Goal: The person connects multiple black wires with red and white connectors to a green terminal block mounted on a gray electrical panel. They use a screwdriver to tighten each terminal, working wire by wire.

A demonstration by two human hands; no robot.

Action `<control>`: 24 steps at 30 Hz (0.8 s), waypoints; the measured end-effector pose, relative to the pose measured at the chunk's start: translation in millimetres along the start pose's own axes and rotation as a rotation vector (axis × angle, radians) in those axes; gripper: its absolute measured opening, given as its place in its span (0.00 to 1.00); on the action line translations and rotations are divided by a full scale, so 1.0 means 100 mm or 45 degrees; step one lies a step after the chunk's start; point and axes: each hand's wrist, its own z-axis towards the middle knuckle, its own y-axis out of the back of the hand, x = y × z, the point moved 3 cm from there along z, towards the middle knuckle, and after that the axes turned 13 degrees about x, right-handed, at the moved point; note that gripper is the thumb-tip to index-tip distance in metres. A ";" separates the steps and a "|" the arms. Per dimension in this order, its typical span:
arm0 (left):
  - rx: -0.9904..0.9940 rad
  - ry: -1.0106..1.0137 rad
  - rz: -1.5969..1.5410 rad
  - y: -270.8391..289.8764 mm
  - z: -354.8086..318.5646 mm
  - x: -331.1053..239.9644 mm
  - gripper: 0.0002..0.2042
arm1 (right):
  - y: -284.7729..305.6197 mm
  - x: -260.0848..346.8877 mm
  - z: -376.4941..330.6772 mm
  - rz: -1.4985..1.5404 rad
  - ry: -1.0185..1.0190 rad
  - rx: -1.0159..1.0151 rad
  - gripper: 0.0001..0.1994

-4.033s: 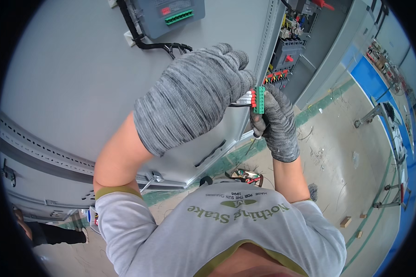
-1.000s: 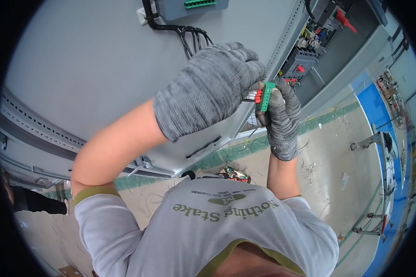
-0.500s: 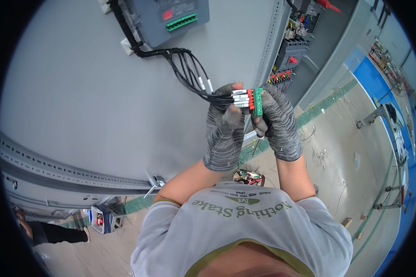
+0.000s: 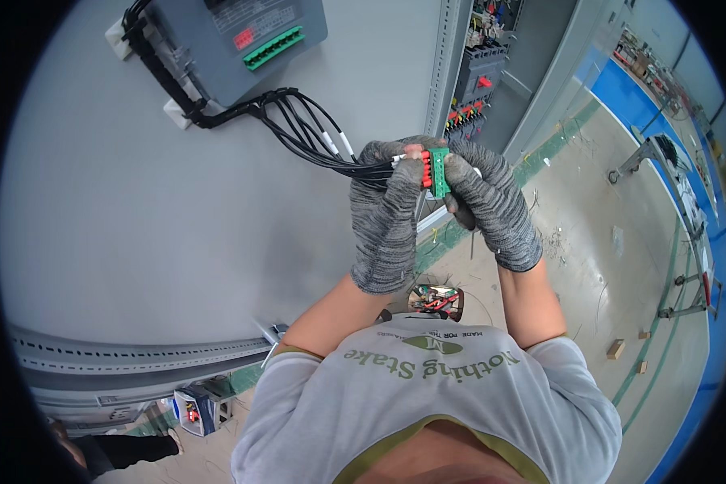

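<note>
Between my two gloved hands sits a green terminal plug (image 4: pixel 439 173), with red-sleeved wire ends entering its left side. My left hand (image 4: pixel 386 214) is closed round the bundle of black wires (image 4: pixel 323 157) close to the plug, its thumb over the white wire markers. On the plug's right side, the fingers of my right hand (image 4: pixel 492 198) press against the green body; a thin dark shaft pokes out below them, its kind unclear. The wires run up left to a grey control module (image 4: pixel 258 48) with a green socket (image 4: pixel 273 48) on its lower edge.
A grey cabinet panel (image 4: pixel 177 242) fills the left. Breakers (image 4: pixel 482 77) stand in the cabinet at upper right. Below my hands is a container of tools (image 4: pixel 436 301). A wheeled cart (image 4: pixel 661 161) stands right, wood blocks (image 4: pixel 616 348) lie on the floor, and another person's leg (image 4: pixel 133 450) shows lower left.
My left thumb and fingers have moved up to the red wire ends, covering most of the white markers. My right fingers have shifted round the plug. The whole view has swung slightly.
</note>
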 end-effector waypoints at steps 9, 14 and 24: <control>-0.005 0.182 0.310 0.18 0.08 0.01 0.09 | 0.18 -0.04 0.10 -0.643 0.295 -0.188 0.14; 0.030 0.064 0.139 0.21 0.07 0.07 0.09 | 0.15 0.33 -0.25 -0.396 0.361 -0.155 0.14; 0.052 0.033 0.025 0.22 0.06 0.07 0.09 | -0.09 0.98 -0.96 -0.794 1.054 -0.265 0.14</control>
